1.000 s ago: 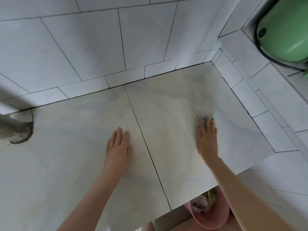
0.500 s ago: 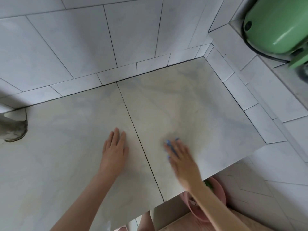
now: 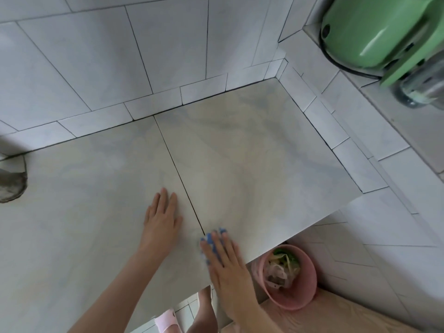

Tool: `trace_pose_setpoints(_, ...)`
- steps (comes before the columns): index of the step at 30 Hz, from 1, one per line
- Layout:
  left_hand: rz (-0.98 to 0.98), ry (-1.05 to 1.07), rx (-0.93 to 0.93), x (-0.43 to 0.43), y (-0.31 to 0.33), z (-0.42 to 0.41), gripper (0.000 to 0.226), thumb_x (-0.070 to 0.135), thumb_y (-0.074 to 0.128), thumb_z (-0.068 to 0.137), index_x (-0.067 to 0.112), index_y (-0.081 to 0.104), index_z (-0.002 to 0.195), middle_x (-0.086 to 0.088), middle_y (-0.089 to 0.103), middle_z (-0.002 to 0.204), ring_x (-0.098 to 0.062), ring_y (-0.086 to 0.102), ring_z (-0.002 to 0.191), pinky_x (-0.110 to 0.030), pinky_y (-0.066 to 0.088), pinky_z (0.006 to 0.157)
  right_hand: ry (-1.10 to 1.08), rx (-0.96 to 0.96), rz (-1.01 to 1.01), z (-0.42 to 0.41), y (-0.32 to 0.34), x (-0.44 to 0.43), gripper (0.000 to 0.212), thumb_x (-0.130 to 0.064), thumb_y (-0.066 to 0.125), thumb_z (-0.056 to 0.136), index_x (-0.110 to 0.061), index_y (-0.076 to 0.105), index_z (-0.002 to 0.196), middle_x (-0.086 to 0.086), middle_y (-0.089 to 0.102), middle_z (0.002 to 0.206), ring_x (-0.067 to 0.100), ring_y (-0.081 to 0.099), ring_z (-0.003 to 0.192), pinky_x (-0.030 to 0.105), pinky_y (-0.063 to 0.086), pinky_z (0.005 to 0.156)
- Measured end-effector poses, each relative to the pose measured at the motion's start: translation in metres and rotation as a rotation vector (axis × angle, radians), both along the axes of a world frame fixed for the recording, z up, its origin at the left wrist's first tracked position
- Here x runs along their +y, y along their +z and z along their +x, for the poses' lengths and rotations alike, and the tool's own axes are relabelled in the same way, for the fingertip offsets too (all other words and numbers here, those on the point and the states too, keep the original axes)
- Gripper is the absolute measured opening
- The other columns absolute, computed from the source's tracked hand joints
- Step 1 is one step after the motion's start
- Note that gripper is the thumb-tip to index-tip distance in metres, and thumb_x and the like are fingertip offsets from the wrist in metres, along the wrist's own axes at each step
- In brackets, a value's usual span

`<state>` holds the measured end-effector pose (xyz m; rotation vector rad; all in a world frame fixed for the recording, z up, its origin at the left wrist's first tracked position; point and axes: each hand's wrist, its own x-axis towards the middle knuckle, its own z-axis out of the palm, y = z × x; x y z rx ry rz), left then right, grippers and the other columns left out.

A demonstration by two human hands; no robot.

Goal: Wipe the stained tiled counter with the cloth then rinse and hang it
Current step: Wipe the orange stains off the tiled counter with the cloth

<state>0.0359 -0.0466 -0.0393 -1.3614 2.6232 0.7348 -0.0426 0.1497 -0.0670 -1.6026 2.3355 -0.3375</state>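
Both of your hands lie flat on the tiled counter [image 3: 252,150], one on each side of the dark grout line [image 3: 177,167] that splits its two big tiles. Your left hand [image 3: 162,219] rests just left of that line, palm down, fingers straight and close together, holding nothing. Your right hand [image 3: 225,263] sits just right of the line's near end, fingers extended and pressing down on the blue cloth [image 3: 211,239]. Only small patches of the cloth show, past your fingertips and between your fingers, and its left edge reaches the line itself.

Well to the right of the line, below the counter's front edge, stands a pink bin [image 3: 305,296] with scraps inside. Far right of the line and up on the tiled ledge sits a green appliance [image 3: 374,32] with a blurred glass jar [image 3: 418,92] beside it. Far left of the line, a rough round hole [image 3: 10,186] breaks the counter surface at the frame edge.
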Motion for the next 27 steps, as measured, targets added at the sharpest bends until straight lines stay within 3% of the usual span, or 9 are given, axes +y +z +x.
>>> trace_pose_setpoints(4,-0.002,0.0,-0.019,0.0,0.001,-0.001,0.06,0.029,0.04,0.095,0.015,0.013,0.146,-0.009,0.0,0.155,-0.023,-0.003,0.143,-0.035,0.006,0.116,0.072,0.052,0.04,-0.013,0.003,0.016,0.046,-0.03,0.022,0.102,-0.026,0.028,0.147,-0.001,0.028,0.154,0.021,0.024,0.143,0.037,0.027,0.109)
trace_pose_setpoints(7,-0.004,0.008,-0.018,0.001,0.001,-0.002,0.059,0.029,0.04,0.095,0.015,0.013,0.146,-0.009,0.0,0.155,-0.023,-0.003,0.143,-0.036,0.006,0.117,-0.077,0.089,0.071,-0.057,0.0,0.038,0.048,-0.031,0.021,0.101,-0.028,0.022,0.149,-0.005,0.02,0.156,0.019,0.012,0.145,0.035,0.017,0.114)
trace_pose_setpoints(11,-0.004,0.01,-0.01,0.001,-0.001,-0.002,0.059,0.027,0.041,0.095,0.014,0.014,0.146,-0.01,0.0,0.155,-0.024,-0.003,0.143,-0.037,0.006,0.117,-0.273,0.164,0.206,-0.124,-0.004,0.067,0.056,-0.03,-0.007,0.099,-0.019,0.013,0.15,0.004,0.005,0.159,0.028,0.0,0.146,0.044,0.016,0.116)
trace_pose_setpoints(15,-0.015,0.026,0.008,0.003,-0.002,-0.003,0.058,0.025,0.041,0.095,0.014,0.016,0.146,-0.01,0.002,0.155,-0.024,-0.002,0.143,-0.037,0.006,0.117,-0.345,0.126,0.194,-0.123,-0.004,0.049,0.057,-0.029,-0.007,0.098,-0.015,0.013,0.15,0.007,0.007,0.158,0.029,-0.004,0.146,0.046,0.013,0.117)
trace_pose_setpoints(17,-0.017,0.034,0.011,0.004,-0.003,-0.004,0.058,0.025,0.041,0.095,0.013,0.016,0.146,-0.01,0.002,0.155,-0.024,-0.002,0.143,-0.037,0.006,0.117,-0.286,0.096,0.159,-0.105,-0.002,0.029,0.059,-0.032,-0.01,0.098,-0.017,0.013,0.15,0.006,0.008,0.158,0.029,-0.002,0.146,0.043,0.013,0.116)
trace_pose_setpoints(23,-0.048,0.037,0.022,-0.003,-0.007,-0.007,0.06,0.022,0.048,0.092,0.012,0.021,0.145,-0.012,0.006,0.155,-0.027,0.004,0.143,-0.04,0.011,0.116,0.029,0.063,0.025,-0.049,-0.001,-0.047,0.047,-0.033,0.016,0.103,-0.026,0.021,0.149,0.002,0.024,0.155,0.021,0.016,0.145,0.036,0.018,0.113)
trace_pose_setpoints(27,-0.044,0.024,0.01,-0.017,-0.008,-0.011,0.067,0.031,0.052,0.09,0.016,0.018,0.146,-0.008,0.002,0.155,-0.026,0.001,0.143,-0.037,0.008,0.116,0.193,0.107,0.073,-0.085,-0.003,-0.079,0.045,-0.028,0.019,0.102,-0.023,0.032,0.145,0.002,0.036,0.15,0.023,0.028,0.141,0.036,0.024,0.11)
